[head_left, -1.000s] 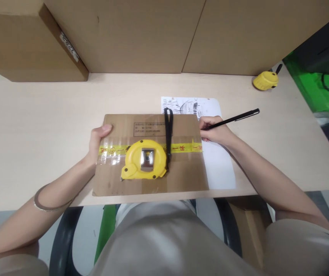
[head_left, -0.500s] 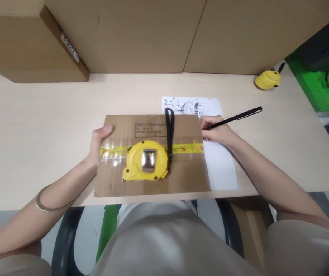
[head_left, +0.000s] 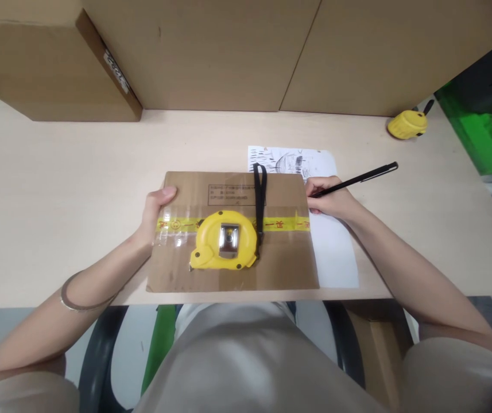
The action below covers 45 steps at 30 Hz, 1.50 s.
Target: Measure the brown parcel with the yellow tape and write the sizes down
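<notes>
My left hand (head_left: 156,211) grips the left edge of a flat cardboard box (head_left: 228,281), its thumb on top and the other fingers hidden. Yellow tape with red print runs across the box. On the box lies a yellow tape measure (head_left: 206,238) with a black wrist strap (head_left: 259,195). At the box's right edge, my right hand (head_left: 332,198) is closed round a black pen (head_left: 370,173), whose upper end points up and right. The tip is hidden by the box and fingers. A sheet of white paper (head_left: 336,258) with ink drawings sticks out from behind the box.
A second yellow tape measure (head_left: 407,124) sits at the back right of the table (head_left: 65,189). Large cardboard panels (head_left: 220,57) stand along the back, with a big carton (head_left: 34,74) at the left. Chair armrests (head_left: 99,350) flank my body.
The whole view has shifted slightly, so everything appears a little further right. Both hands keep their holds on the box and the pen, and the tape measure stays on the box.
</notes>
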Tool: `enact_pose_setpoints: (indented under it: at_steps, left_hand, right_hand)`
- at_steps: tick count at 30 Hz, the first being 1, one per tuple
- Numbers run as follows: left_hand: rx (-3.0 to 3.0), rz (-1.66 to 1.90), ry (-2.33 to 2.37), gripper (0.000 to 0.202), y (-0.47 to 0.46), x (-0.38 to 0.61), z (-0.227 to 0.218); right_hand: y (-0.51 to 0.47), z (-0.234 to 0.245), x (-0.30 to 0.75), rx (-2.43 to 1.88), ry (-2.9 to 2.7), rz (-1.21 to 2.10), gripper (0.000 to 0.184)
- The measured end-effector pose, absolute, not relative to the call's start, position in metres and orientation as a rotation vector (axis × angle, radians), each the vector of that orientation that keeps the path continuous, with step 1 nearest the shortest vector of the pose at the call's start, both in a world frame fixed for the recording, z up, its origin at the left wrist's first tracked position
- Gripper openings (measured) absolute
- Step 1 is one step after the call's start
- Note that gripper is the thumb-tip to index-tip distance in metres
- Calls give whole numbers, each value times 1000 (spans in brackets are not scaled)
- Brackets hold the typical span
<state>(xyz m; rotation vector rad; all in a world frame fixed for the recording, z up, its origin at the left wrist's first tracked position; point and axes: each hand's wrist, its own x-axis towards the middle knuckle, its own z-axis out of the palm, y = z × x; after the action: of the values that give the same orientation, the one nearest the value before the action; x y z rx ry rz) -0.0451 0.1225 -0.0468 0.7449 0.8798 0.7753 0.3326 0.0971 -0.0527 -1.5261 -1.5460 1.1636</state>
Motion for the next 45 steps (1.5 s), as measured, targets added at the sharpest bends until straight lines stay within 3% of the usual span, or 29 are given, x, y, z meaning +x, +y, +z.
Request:
enact_pose_setpoints:
  at_steps: [25,33,40,45]
  left_hand:
    - [654,702,921,78,120,-45,-39]
    - [686,782,863,71,118,-37,-39]
    - [841,967,914,48,113,-27,-31]
    - [1239,1148,866,41,111,-43,-25]
  right_hand:
    - [99,-53,333,-1587,-1516,1163,40]
    - [101,-45,335,-1697,-1574,1171,34]
    - [98,-37,334,-1964,-1661,819,55]
    - [86,-3,316,-1923,-1658,583,38]
